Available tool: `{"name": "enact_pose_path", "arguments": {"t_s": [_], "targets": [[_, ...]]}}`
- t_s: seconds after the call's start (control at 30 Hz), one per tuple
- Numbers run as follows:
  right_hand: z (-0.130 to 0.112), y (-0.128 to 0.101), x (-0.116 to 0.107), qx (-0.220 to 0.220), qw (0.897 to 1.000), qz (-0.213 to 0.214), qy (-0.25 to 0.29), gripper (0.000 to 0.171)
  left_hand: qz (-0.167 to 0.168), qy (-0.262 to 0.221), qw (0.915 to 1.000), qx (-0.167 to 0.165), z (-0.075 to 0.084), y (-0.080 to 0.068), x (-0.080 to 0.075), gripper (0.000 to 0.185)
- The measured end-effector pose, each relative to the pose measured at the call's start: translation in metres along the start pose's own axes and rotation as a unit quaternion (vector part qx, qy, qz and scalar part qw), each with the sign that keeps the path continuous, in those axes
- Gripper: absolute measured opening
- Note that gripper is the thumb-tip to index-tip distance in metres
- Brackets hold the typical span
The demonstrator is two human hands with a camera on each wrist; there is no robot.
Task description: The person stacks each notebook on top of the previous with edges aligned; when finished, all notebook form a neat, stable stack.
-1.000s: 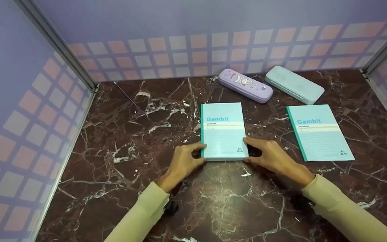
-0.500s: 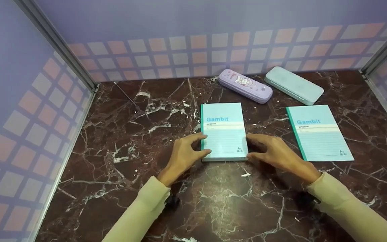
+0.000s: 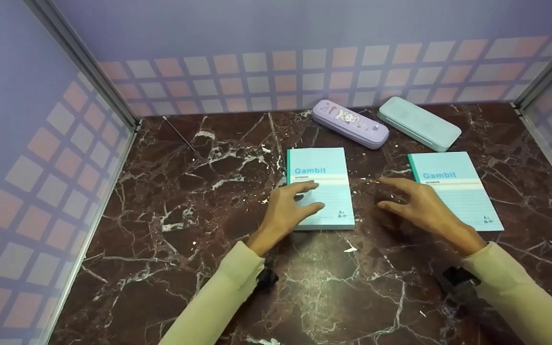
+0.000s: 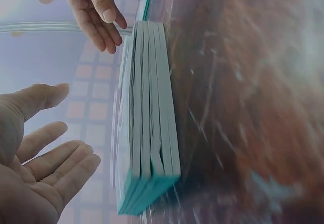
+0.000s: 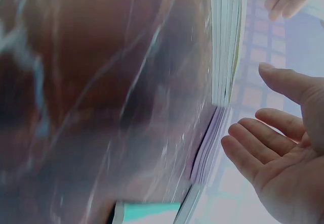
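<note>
A neat stack of several light-blue Gambit notebooks (image 3: 321, 163) with green spines lies at the middle of the table; its page edges (image 4: 152, 97) face the left wrist view. My left hand (image 3: 288, 208) hovers over the stack's lower left part, fingers loosely bent and holding nothing. In the left wrist view its fingers are spread apart from the stack. To the right of the stack, my right hand (image 3: 415, 206) is in the air with relaxed, parted fingers, also holding nothing. It partly covers another Gambit notebook (image 3: 475, 201) on the right.
Behind the notebooks lie a purple pencil case (image 3: 350, 125) with a cartoon print and a pale mint pencil case (image 3: 419, 123). A thin dark stick (image 3: 178, 134) is at the back left. Tiled panels (image 3: 252, 62) edge the dark marble table (image 3: 185, 268).
Both hands have let go of the stack's sides. The left hand has moved right and over the cover; the right hand has moved right toward the other notebook. The stack stays put.
</note>
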State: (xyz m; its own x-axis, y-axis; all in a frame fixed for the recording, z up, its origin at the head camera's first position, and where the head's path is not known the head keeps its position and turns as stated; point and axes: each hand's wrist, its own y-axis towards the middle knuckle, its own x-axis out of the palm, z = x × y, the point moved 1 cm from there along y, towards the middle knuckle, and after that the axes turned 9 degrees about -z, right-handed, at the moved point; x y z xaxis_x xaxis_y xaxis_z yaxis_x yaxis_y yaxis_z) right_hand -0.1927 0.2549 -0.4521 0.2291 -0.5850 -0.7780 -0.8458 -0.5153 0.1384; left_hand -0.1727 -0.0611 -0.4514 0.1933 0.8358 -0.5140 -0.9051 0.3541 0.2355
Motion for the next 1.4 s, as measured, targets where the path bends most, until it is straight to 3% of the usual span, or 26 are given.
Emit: {"name": "enact_pose_path", "arguments": {"t_s": [0.5, 0.93, 1.2, 1.4], "targets": [[0.04, -0.036, -0.044, 0.093, 0.996, 0.008, 0.012, 0.057, -0.016, -0.041, 0.999, 0.003, 0.016, 0.028, 0.045, 0.04], [0.082, -0.066, -0.07, 0.157, 0.987, 0.022, -0.027, 0.057, -0.04, -0.01, 0.9991, -0.009, 0.031, 0.049, 0.094, 0.042], [0.105, -0.082, -0.078, 0.191, 0.98, 0.023, -0.042, 0.059, -0.064, -0.033, 0.9966, -0.039, 0.039, 0.057, 0.124, 0.042], [0.117, -0.094, -0.083, 0.215, 0.975, 0.014, -0.05, 0.061, -0.071, -0.016, 0.9946, -0.074, 0.042, 0.063, 0.147, 0.043]]}}
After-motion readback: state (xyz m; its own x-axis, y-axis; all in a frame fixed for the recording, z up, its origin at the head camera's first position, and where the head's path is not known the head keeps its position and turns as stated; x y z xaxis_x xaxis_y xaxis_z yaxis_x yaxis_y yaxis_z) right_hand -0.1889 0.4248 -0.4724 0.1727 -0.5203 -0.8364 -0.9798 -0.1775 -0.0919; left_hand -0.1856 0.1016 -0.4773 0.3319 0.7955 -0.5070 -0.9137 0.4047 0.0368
